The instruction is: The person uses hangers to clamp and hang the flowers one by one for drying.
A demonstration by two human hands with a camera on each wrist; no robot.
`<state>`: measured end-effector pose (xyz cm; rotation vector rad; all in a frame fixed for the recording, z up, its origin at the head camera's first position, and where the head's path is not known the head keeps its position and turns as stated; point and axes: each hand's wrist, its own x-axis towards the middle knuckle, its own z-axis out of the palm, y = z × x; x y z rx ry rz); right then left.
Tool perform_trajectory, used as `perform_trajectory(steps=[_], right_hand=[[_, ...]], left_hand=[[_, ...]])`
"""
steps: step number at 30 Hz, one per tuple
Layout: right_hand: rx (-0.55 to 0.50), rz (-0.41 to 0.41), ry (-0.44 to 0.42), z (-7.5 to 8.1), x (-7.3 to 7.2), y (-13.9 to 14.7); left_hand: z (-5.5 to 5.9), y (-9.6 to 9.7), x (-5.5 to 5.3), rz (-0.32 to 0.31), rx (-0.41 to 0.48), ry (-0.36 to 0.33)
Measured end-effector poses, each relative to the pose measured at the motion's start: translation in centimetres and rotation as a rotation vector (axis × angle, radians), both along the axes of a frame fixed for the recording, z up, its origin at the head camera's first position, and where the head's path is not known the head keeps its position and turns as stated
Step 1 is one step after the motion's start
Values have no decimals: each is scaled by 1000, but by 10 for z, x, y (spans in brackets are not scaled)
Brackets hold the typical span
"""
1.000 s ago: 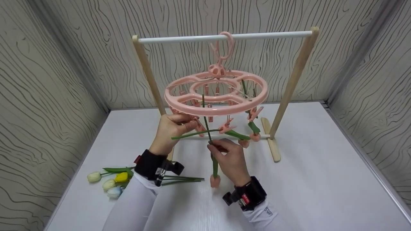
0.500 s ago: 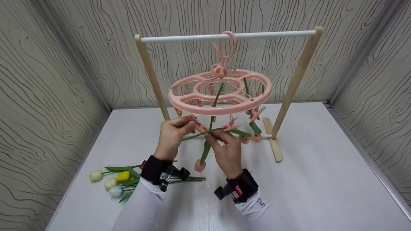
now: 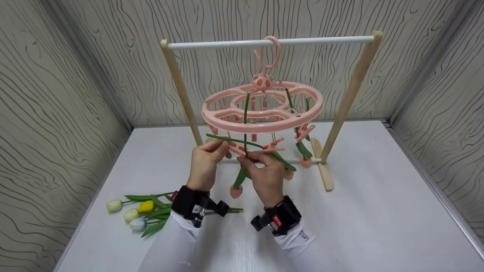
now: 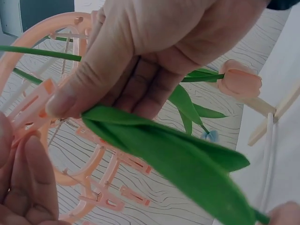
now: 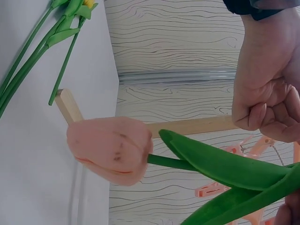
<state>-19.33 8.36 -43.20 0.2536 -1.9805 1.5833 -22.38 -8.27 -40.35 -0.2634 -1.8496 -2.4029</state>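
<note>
My left hand (image 3: 204,162) pinches a pink clothespin (image 3: 237,150) hanging from the front left of a round pink clip hanger (image 3: 247,128). My right hand (image 3: 267,177) pinches the stem of an artificial pink tulip (image 5: 110,150), bloom downward. Its stem rises past the clothespin's tip and through the hanger ring. In the left wrist view, the right thumb lies at the end of the clothespin (image 4: 33,105), just above the tulip's large leaf (image 4: 178,159). Another pink tulip (image 3: 281,160) is clipped nearby; its stem runs sideways in front of the held stem, over my left fingertips.
The hanger hooks over the white bar (image 3: 215,45) of a wooden stand (image 3: 349,92). One more pink tulip (image 3: 305,162) hangs at the right. Several white, yellow and blue tulips (image 3: 146,206) lie on the white table (image 3: 359,226) at the left. Patterned panels surround the table.
My right hand has risen with the tulip, bringing its stem up against the clothespin, bloom swinging left. My left hand and the hanger shifted slightly right. The clipped tulip's stem end tipped upward.
</note>
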Motion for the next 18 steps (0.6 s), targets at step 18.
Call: perform_trajectory(steps=[18], right_hand=[[25, -6, 38, 8, -2, -4]], left_hand=[[0, 2, -1, -37, 146, -73]])
